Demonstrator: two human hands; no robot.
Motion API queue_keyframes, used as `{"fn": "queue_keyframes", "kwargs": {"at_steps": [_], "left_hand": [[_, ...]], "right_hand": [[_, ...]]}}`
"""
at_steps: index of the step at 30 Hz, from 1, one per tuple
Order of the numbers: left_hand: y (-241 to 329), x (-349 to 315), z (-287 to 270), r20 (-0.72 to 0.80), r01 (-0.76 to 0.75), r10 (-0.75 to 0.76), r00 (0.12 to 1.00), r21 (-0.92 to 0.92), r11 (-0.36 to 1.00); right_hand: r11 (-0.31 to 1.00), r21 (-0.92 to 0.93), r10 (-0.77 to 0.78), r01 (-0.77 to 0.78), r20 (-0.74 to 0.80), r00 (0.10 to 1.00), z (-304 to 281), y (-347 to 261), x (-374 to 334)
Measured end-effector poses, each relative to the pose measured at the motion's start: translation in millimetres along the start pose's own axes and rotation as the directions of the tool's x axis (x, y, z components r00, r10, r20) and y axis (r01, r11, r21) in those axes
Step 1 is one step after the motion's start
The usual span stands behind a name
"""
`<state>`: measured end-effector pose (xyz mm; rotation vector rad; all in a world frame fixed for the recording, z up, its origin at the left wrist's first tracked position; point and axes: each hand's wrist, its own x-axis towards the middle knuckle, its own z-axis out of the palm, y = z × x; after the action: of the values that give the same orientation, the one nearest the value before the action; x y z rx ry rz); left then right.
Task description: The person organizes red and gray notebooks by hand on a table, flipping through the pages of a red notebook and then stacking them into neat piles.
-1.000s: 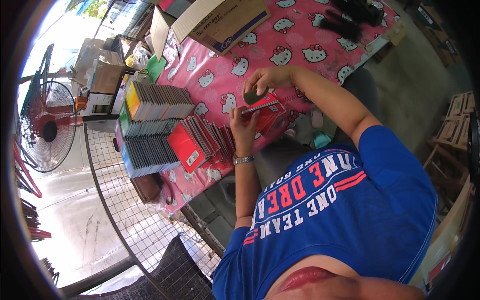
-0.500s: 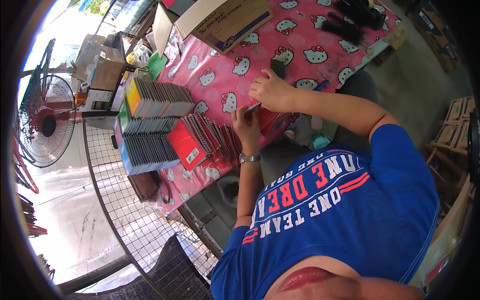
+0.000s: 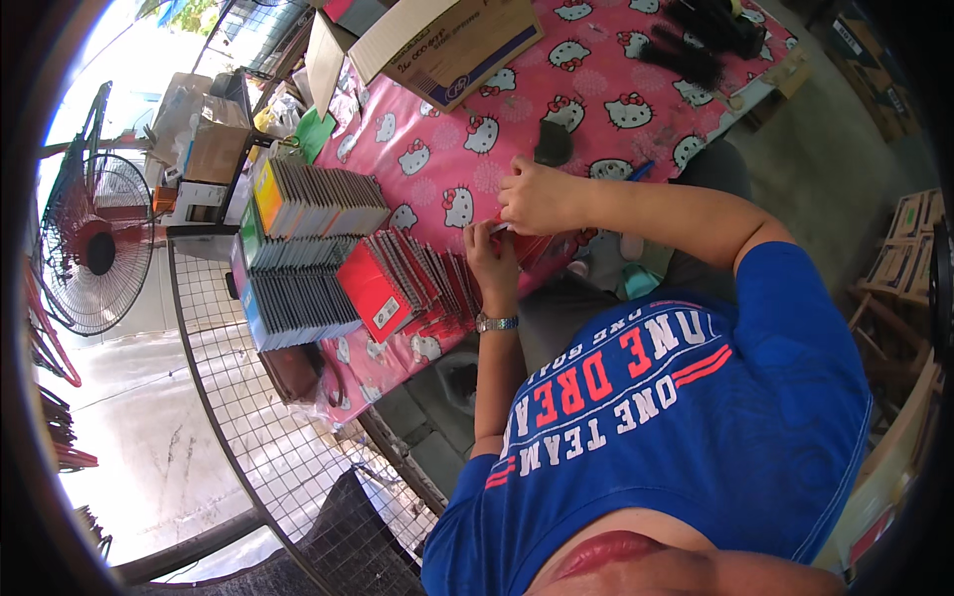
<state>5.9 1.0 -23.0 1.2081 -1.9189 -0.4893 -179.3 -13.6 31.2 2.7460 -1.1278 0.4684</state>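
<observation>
My left hand (image 3: 489, 256), below a wristwatch (image 3: 496, 323), pinches the edge of a red notebook (image 3: 534, 250) near the table's front edge. My right hand (image 3: 542, 199) is curled over the same notebook's upper end, its fingers bent and close to the left fingertips. The hands cover most of the notebook, so what the right fingertips grip is hidden. Just left of my left hand, a fanned stack of red spiral notebooks (image 3: 390, 283) leans on the table. A dark rounded flat piece (image 3: 554, 144) lies beyond my right hand.
Stacks of yellow-covered notebooks (image 3: 323, 199) and blue-covered notebooks (image 3: 303, 308) stand at the left. A cardboard box (image 3: 447, 55) sits at the back, and black stringy bundles (image 3: 701, 45) at the far right. A blue pen (image 3: 641, 171) lies right of my hands. A fan (image 3: 97, 248) stands beyond wire mesh (image 3: 229, 397).
My right hand has dropped slightly toward the left one, uncovering more of the dark rounded piece. The dark notebook edge between the fingers has turned and now shows a pale strip.
</observation>
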Motion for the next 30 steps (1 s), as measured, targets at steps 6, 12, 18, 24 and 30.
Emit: {"fn": "queue_keyframes", "kwargs": {"at_steps": [6,12,18,24,30], "left_hand": [[18.6,11.9,-0.4,0.043,-0.012,0.016,0.999,-0.076,0.997],[4.1,8.1,-7.9,0.103,0.095,-0.080,0.991,-0.144,0.985],[10.3,20.3,1.5,0.171,-0.016,0.049,0.984,-0.192,0.981],[11.1,22.3,2.0,0.204,0.049,-0.007,0.979,-0.202,0.978],[9.1,22.2,2.8,0.200,0.066,-0.022,0.980,-0.218,0.974]], "right_hand": [[0.766,0.572,0.270,-0.293,0.128,0.954,59.1,111.2,-49.8],[0.237,0.920,0.192,-0.311,0.270,0.944,35.0,91.9,-32.6],[-0.070,0.911,0.074,-0.406,0.411,0.909,-0.3,69.7,-20.0],[-0.133,0.937,0.010,-0.322,0.326,0.945,3.9,66.2,-22.6],[-0.207,0.921,-0.028,-0.330,0.331,0.943,12.8,68.3,-19.0]]}}
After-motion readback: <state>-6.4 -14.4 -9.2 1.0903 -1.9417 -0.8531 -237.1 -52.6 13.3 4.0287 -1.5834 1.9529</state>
